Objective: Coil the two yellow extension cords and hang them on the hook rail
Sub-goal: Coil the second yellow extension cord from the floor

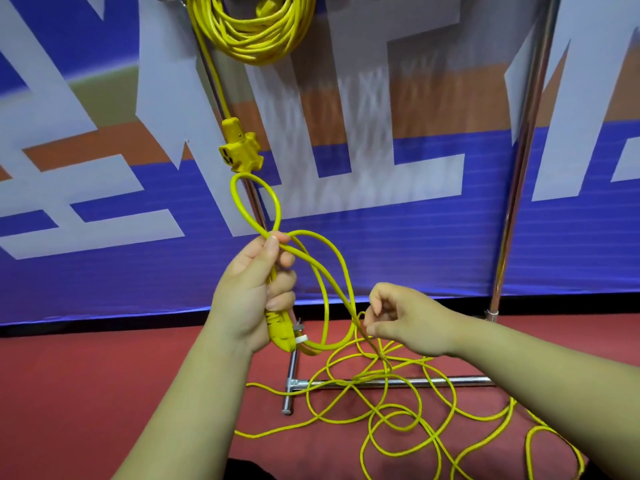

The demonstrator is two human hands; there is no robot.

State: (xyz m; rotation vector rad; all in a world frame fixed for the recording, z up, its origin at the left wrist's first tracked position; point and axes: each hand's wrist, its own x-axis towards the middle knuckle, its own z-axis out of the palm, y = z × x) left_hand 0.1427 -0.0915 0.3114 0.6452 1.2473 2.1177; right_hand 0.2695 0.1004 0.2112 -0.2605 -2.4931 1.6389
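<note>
Yellow extension cord (278,206), thin and round-sheathed, lay mostly in loose tangled loops on the red floor (104,375) below the right hand (405,320), draped across the chrome tube stand base (450,380). The left hand (254,292) was wrapped round the cord's yellow moulded plug (281,332) and the first two loops, one standing above its thumb, the other hanging from its fingers toward the right hand. The right hand's fingers were curled, lightly pinching the running strand just beyond that hanging loop. Above the left hand the other coiled yellow cord (256,32) hung in place (its hook was out of frame), its yellow three-way socket block (239,147) dangling just over the upper loop. To coil well, I judged, the right hand should let the strand slide through, feed equal lengths to the left hand, and twist each turn slightly so loops lay flat; the floor tangle might snag on the stand base.
</note>
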